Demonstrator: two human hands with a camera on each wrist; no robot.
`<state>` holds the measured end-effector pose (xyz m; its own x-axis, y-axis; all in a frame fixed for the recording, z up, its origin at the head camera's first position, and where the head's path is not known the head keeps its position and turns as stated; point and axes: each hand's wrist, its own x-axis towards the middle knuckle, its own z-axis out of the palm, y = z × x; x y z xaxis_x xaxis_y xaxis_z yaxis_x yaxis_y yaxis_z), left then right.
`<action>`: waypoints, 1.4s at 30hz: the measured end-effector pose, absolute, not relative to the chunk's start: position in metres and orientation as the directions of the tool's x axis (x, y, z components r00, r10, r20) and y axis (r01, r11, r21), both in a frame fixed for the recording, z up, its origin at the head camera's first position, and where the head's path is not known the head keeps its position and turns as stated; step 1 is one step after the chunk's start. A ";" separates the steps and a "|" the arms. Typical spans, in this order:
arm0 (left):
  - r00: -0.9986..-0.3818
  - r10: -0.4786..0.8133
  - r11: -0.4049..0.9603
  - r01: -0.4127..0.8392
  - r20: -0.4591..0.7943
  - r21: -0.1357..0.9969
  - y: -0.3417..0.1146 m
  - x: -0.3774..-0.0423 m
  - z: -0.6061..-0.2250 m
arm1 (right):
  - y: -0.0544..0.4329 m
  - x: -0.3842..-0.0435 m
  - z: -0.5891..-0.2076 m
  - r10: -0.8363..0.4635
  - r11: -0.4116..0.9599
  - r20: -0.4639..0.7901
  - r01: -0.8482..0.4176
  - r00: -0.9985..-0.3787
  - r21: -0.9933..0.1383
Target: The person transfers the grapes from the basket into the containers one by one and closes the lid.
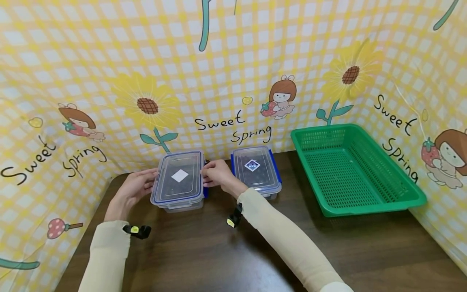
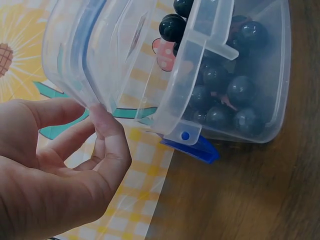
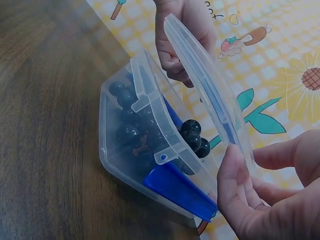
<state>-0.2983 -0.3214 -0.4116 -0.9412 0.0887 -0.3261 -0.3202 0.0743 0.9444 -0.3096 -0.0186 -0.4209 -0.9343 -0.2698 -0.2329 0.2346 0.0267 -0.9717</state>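
A clear lid with a blue seal is held above its plastic food container; the wrist views show a gap between them. My left hand pinches the lid's left edge between thumb and fingers. At the opposite edge, my right hand pinches the lid the same way. Inside the container, dark glossy round balls are piled up, some above the rim. The blue side latches hang unfastened. A white diamond label is on the lid.
A second lidded container with blue latches stands just right of my right hand. Farther right lies a green plastic basket with a slotted bottom. All stand on a dark wooden table against yellow checked cloth walls.
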 end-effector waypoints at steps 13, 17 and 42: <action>-0.948 0.100 0.060 -0.297 -0.302 0.953 -0.323 -0.296 -0.410 | -0.018 -0.309 -0.419 -0.278 0.038 -0.233 0.232 -0.932 -0.972; -0.951 0.107 0.049 -0.285 -0.289 0.957 -0.321 -0.296 -0.409 | -0.016 -0.311 -0.419 -0.270 0.039 -0.231 0.229 -0.935 -0.973; -0.998 -0.058 -0.025 -0.031 -0.032 0.999 -0.312 -0.271 -0.376 | -0.014 -0.302 -0.387 -0.193 -0.085 -0.057 0.074 -0.980 -0.994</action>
<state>-0.2713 -0.3116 -0.3764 -0.9978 -0.0578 -0.0324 -0.0309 -0.0255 0.9992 -0.3020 -0.0136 -0.3873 -0.9796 -0.1927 -0.0569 0.0745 -0.0853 -0.9936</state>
